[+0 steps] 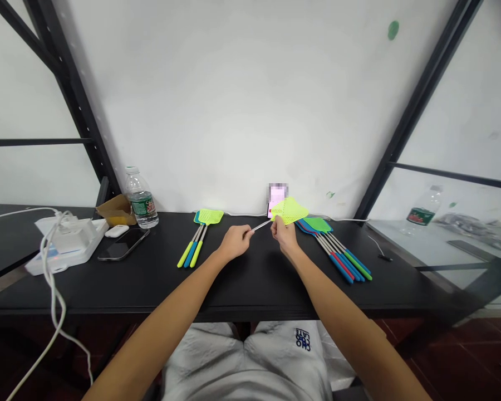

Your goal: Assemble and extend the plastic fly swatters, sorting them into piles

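Note:
Above the middle of the black table, both my hands hold one yellow-green fly swatter (294,209). My left hand (236,241) is closed around its handle end, with a short piece of metal rod showing between the hands; the grip itself is hidden. My right hand (283,234) pinches the base of the mesh head, which tilts up to the right. Left of my hands lies a small group of fly swatters (198,236) with yellow and blue handles. To the right, several more fly swatters (336,250) lie fanned and overlapping, with blue, red and green handles.
A phone (276,199) with a lit screen leans on the wall behind the swatter. At the left stand a water bottle (141,203), a cardboard box (116,210), a dark phone (124,245), a white case (117,231) and a power strip (81,245) with cables. A short cable (379,249) lies right.

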{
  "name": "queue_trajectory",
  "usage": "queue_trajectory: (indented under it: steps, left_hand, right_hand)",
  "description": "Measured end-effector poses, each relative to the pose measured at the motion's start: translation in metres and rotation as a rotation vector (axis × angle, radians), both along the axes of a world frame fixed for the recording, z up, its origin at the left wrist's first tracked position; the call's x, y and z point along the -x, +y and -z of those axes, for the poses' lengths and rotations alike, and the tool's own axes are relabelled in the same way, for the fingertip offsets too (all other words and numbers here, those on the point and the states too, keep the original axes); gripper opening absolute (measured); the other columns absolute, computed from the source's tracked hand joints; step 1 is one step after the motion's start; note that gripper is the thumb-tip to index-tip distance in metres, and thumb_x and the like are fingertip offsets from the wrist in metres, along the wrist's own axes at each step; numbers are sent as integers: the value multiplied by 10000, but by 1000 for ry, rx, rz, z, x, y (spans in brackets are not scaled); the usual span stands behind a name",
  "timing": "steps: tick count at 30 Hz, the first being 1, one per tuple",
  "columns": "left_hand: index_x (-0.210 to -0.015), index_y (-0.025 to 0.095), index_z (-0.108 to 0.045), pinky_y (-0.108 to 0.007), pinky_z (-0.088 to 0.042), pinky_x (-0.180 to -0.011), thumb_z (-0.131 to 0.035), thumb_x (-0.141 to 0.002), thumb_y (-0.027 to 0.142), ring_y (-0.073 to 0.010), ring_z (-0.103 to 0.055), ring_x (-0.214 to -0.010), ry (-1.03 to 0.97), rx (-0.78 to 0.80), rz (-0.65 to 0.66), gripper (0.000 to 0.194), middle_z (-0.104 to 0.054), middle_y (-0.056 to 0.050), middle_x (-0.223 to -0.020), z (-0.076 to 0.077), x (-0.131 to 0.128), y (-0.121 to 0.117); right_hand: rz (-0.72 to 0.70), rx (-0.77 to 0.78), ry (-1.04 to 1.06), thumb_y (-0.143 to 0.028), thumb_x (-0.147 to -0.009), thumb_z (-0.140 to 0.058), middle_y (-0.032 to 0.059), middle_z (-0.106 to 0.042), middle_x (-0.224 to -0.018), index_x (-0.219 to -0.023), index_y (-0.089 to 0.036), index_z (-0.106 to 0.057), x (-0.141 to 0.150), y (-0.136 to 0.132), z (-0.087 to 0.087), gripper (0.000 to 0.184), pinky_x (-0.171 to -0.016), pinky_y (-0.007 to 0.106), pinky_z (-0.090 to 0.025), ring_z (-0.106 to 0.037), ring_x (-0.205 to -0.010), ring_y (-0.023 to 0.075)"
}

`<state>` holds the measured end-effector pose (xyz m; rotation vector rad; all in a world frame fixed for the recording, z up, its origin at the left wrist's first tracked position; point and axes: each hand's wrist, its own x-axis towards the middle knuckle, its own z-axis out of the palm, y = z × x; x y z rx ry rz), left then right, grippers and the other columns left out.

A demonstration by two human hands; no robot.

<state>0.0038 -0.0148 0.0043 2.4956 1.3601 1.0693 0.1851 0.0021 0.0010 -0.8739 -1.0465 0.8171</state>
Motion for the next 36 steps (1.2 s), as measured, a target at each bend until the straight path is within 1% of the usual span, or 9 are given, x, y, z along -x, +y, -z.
queue_trajectory:
  steps: [8,10,14,17,20,23,26,30,36]
  left_hand:
    - [-695,170,-589,-240,-297,-579,-432,-917,335,-113,-472,-573,-143,28,26,318,-575,5,-610,-3,-12,-2]
    - [-711,173,-588,-241,-297,-585,-426,-924,341,-115,-476,-578,-152,2,-3,316,-580,1,-620,-5,-9,-3]
    - [-780,187,-583,-249,-297,-595,-418,-934,349,-132,-499,-597,-176,-72,-105,278,-573,-3,-633,-11,0,-4]
    - [-803,196,-573,-260,-293,-596,-393,-944,352,-149,-514,-607,-197,-103,-243,277,-569,-11,-637,-16,5,-4]
    - [-780,202,-565,-271,-298,-600,-365,-948,362,-167,-532,-625,-216,-104,-393,306,-580,-26,-641,-22,10,-4]
    - [-738,201,-571,-287,-335,-630,-372,-934,394,-198,-572,-688,-208,-64,-528,340,-610,-54,-665,-27,18,-2]
    - [-753,187,-615,-326,-394,-677,-395,-906,408,-260,-616,-798,-103,87,-633,348,-654,-112,-772,-30,28,2]
    - [-903,143,-673,-397,-458,-763,-474,-846,407,-330,-632,-946,72,254,-707,335,-672,-191,-959,-28,39,7]
    - [-1017,152,-685,-405,-482,-776,-594,-739,356,-353,-638,-1009,214,364,-784,357,-676,-212,-1035,-22,50,15]
  right_hand:
    - [-90,-9,-264,-542,-856,-507,-54,-374,-435,-599,-197,-488,6,-5,4,431,-420,222,-265,-335,-401,88]
    - [-5,-19,-416,-583,-865,-468,-40,-403,-446,-599,-198,-506,0,-5,4,469,-460,230,-305,-385,-435,107]
    - [287,-9,-732,-560,-900,-381,16,-546,-553,-602,-192,-539,-24,0,2,500,-578,247,-366,-513,-583,154]
    - [511,170,-929,-466,-884,-413,63,-614,-657,-645,-183,-579,-51,5,-2,406,-654,277,-389,-564,-681,195]
    - [656,386,-1058,-357,-848,-454,138,-657,-822,-775,-148,-645,-75,9,-3,292,-748,323,-417,-606,-834,253]
    - [753,580,-1095,-337,-810,-511,208,-631,-1045,-980,-108,-658,-88,9,-3,321,-846,396,-424,-580,-1025,324]
    - [778,698,-1100,-347,-793,-554,242,-573,-1173,-1106,-89,-625,-92,11,0,412,-915,459,-403,-523,-1138,365]
    - [772,731,-1100,-312,-773,-581,236,-560,-1202,-1109,-103,-621,-93,14,4,397,-932,472,-399,-507,-1149,371]
    - [785,741,-1096,-281,-764,-601,224,-553,-1207,-1102,-104,-616,-91,12,0,382,-947,473,-382,-497,-1150,368]
